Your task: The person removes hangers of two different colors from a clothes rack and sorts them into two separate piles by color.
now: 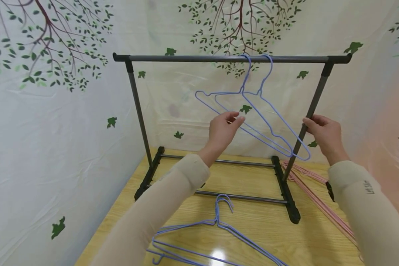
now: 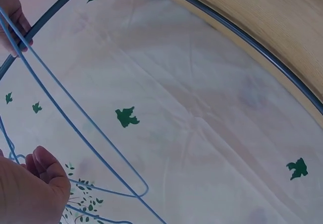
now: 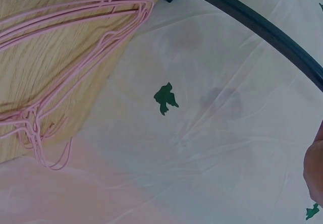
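Two blue wire hangers hang side by side from the top bar of a dark metal clothes rack [image 1: 186, 58], right of its middle: one hanger [image 1: 242, 89] to the left, the other hanger [image 1: 260, 91] to the right. My left hand [image 1: 221, 129] is at their lower bars, its fingers loosely bent with a gap between thumb and forefinger. No wire shows pinched there, and part of the lower bars is hidden behind it. With thumb in front and fingers behind, my right hand [image 1: 326, 135] grips the rack's right upright. Only an edge of that hand [image 3: 314, 173] shows in the right wrist view.
More blue hangers [image 1: 217, 218] lie on the wooden table [image 1: 252, 181] before the rack. Pink hangers [image 1: 322, 199] lie right of the rack's base, also seen as a pink pile [image 3: 75, 9] in the right wrist view. A printed cloth [image 1: 70, 129] hangs behind and at the sides.
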Motion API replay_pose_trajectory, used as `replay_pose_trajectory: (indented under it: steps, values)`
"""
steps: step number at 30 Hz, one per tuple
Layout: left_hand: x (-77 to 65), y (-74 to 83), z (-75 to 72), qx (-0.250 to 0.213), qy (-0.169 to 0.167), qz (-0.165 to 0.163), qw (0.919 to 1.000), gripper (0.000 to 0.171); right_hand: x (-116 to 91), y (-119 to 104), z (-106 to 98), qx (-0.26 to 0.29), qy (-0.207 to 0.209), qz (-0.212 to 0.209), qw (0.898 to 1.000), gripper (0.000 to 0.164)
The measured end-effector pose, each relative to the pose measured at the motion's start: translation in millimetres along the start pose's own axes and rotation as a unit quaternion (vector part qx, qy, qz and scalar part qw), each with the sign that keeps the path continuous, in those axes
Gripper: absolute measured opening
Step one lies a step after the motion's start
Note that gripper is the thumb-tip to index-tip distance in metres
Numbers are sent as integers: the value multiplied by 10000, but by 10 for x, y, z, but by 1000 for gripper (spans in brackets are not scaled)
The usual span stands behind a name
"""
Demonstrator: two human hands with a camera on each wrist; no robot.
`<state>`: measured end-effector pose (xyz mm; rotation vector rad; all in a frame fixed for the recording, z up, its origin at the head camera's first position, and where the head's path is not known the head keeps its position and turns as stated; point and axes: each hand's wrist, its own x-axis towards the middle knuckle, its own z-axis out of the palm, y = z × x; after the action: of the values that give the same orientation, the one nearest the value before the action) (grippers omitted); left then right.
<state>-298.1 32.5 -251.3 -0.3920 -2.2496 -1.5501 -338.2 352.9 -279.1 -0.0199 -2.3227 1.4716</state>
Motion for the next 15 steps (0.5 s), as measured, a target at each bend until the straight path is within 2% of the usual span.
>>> replay_pose_trajectory:
  steps: [8,11,15]
  values:
    - [73,150,223,-322,518,-343,9976,29,-7,-16,-7,223,15,-22,9997,60]
    - [83,193,297,-319,661,-483,9961,27,-13,-20,3,322,39,-60,9995,58]
    - [96,227,399,-250,808,-640,9944,27,-18,-16,9,172,39,6,9998,59]
